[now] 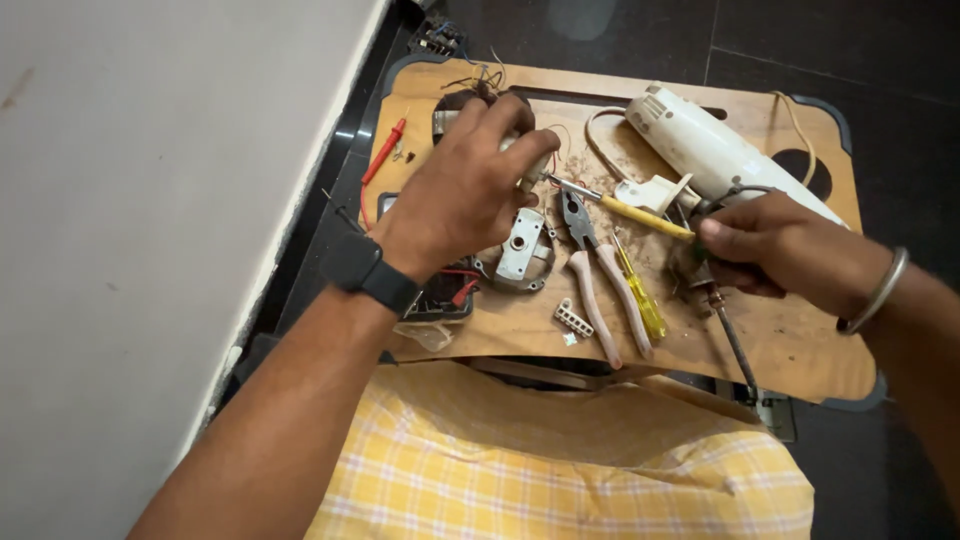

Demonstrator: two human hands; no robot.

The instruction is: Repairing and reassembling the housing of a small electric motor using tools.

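My left hand (465, 185) grips a small motor part (535, 165) with wires at the back middle of a wooden board (800, 345). My right hand (780, 250) holds a thin yellow-shafted screwdriver (625, 210), and its tip touches the part under my left fingers. A dark watch sits on my left wrist, a metal bangle on my right. Pliers (600, 275) with pale handles lie between the hands, beside a yellow-handled screwdriver (640, 290). A grey metal bracket (522, 248) lies just under my left hand.
A white power tool body (720, 150) with a cord lies at the back right. A red probe (385, 150) and a dark meter (440, 295) sit at the left. A small white connector strip (573, 318) and another screwdriver (735, 340) lie near the front edge. A pale wall stands to the left.
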